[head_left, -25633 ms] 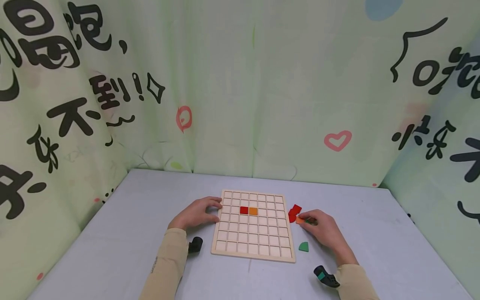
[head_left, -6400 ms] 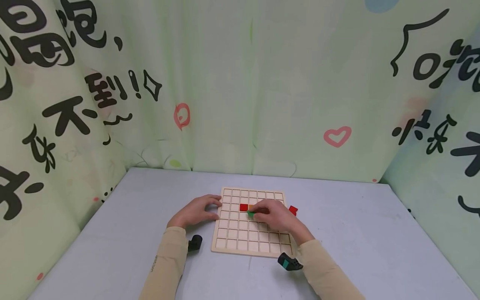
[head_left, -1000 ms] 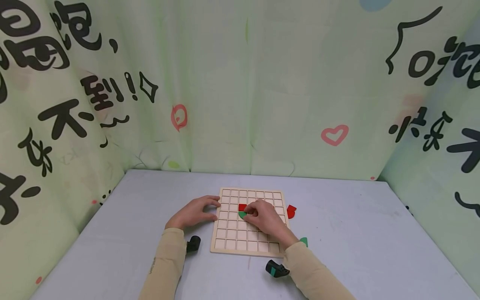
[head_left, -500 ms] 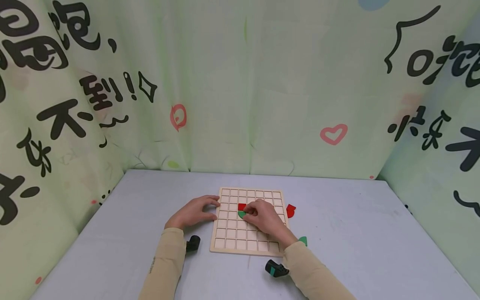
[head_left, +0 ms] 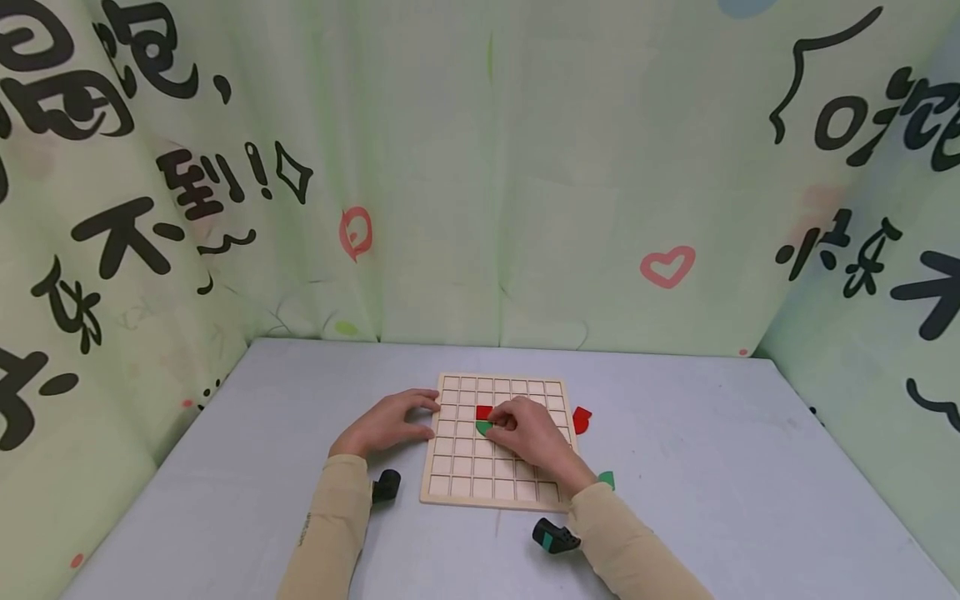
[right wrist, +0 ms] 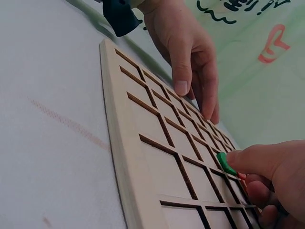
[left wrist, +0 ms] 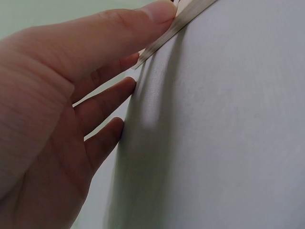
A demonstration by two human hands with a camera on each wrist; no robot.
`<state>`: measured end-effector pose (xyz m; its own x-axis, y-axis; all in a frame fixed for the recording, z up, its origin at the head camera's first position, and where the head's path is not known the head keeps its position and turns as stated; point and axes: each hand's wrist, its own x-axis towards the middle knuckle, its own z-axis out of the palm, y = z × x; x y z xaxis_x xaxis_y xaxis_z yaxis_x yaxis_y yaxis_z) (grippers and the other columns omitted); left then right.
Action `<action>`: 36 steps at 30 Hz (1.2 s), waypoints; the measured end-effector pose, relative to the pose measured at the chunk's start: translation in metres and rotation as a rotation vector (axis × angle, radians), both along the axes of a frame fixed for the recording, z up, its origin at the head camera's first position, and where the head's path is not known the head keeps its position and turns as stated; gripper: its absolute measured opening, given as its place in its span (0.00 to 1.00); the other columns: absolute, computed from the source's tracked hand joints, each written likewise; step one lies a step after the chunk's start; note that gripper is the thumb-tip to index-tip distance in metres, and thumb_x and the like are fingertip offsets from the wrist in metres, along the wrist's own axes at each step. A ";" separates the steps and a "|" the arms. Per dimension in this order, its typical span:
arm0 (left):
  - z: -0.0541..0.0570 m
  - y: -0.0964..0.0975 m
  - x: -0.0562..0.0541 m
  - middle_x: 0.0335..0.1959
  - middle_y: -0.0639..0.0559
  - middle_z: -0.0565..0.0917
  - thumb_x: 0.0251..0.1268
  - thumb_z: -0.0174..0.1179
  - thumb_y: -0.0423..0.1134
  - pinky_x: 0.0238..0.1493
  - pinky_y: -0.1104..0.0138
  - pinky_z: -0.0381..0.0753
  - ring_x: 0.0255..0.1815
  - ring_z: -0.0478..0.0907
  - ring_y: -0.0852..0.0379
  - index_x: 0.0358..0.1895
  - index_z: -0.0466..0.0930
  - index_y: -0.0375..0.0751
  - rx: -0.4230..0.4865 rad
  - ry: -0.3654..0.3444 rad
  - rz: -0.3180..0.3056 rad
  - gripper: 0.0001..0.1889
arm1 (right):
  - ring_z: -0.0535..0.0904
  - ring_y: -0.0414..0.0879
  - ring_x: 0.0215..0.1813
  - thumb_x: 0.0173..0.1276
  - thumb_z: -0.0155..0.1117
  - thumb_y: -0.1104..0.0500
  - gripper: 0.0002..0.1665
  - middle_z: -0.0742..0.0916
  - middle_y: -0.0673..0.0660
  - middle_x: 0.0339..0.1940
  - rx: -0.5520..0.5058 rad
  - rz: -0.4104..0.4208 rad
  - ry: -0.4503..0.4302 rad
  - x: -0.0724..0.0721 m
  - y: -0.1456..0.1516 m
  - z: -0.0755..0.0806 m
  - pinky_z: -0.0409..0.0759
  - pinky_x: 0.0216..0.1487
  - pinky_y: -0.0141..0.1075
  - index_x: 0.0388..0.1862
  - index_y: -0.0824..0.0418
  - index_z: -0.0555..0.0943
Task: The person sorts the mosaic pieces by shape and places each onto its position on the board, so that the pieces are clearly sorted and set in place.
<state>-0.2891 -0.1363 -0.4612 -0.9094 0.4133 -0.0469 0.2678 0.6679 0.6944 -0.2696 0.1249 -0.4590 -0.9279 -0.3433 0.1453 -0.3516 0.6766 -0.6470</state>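
Observation:
A light wooden grid board (head_left: pixel 480 487) lies on the white table. My left hand (head_left: pixel 386 423) rests its thumb and fingertips along the board's left edge, with the fingers loosely extended in the left wrist view. My right hand (head_left: pixel 531 432) reaches over the board, its thumb and curled fingers holding a green rounded tile (head_left: pixel 483 427) at a cell. In the right wrist view my thumb tip is on this green tile (right wrist: pixel 226 163). Directly behind the green tile sits a red square tile (head_left: pixel 483 412). The orange tile beside it is hidden by my right hand.
Red tiles (head_left: pixel 581 419) lie just off the board's right edge. Another green tile (head_left: pixel 607 479) shows partly behind my right wrist. Black wrist cameras (head_left: pixel 555 536) hang under both forearms. A printed curtain (head_left: pixel 570 208) encloses the table's back and sides.
Since the earliest frame, my right hand has gone from the loose tiles at the right to the board, and a green tile now stands at a cell there. Over the last second both hands stay nearly still.

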 end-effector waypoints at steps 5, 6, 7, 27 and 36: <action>0.000 0.001 0.001 0.69 0.52 0.71 0.58 0.70 0.38 0.72 0.55 0.63 0.73 0.62 0.48 0.56 0.81 0.41 -0.002 0.006 -0.002 0.21 | 0.76 0.41 0.37 0.62 0.72 0.59 0.12 0.83 0.47 0.36 -0.046 -0.074 -0.028 0.003 0.014 0.007 0.79 0.39 0.33 0.45 0.59 0.86; 0.000 0.001 0.001 0.69 0.52 0.71 0.58 0.70 0.38 0.72 0.55 0.63 0.73 0.62 0.48 0.56 0.81 0.40 -0.004 0.006 -0.001 0.21 | 0.77 0.41 0.38 0.62 0.72 0.59 0.13 0.84 0.47 0.37 -0.056 -0.090 -0.037 0.004 0.018 0.008 0.80 0.41 0.34 0.45 0.58 0.86; 0.001 0.001 0.001 0.69 0.52 0.71 0.58 0.70 0.38 0.72 0.55 0.63 0.73 0.61 0.48 0.56 0.81 0.40 -0.005 0.005 0.000 0.21 | 0.77 0.42 0.39 0.62 0.72 0.58 0.13 0.84 0.48 0.38 -0.064 -0.105 -0.044 0.005 0.023 0.010 0.80 0.42 0.35 0.46 0.58 0.85; 0.002 0.000 0.003 0.69 0.50 0.71 0.58 0.70 0.37 0.72 0.54 0.62 0.73 0.61 0.47 0.56 0.81 0.40 0.015 0.000 0.010 0.21 | 0.78 0.54 0.54 0.70 0.63 0.50 0.23 0.84 0.59 0.53 0.000 -0.322 -0.164 0.043 0.141 0.011 0.83 0.51 0.45 0.59 0.61 0.79; 0.002 0.002 0.004 0.69 0.50 0.71 0.58 0.70 0.36 0.72 0.54 0.63 0.73 0.61 0.47 0.56 0.81 0.40 0.024 -0.008 0.013 0.21 | 0.79 0.45 0.45 0.63 0.71 0.53 0.24 0.85 0.52 0.46 0.038 -0.195 -0.170 0.054 0.154 0.008 0.81 0.47 0.38 0.55 0.61 0.82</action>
<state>-0.2854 -0.1339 -0.4588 -0.9141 0.4030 -0.0440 0.2540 0.6540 0.7125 -0.2156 0.2786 -0.4509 -0.9872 -0.1572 -0.0283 -0.1000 0.7462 -0.6581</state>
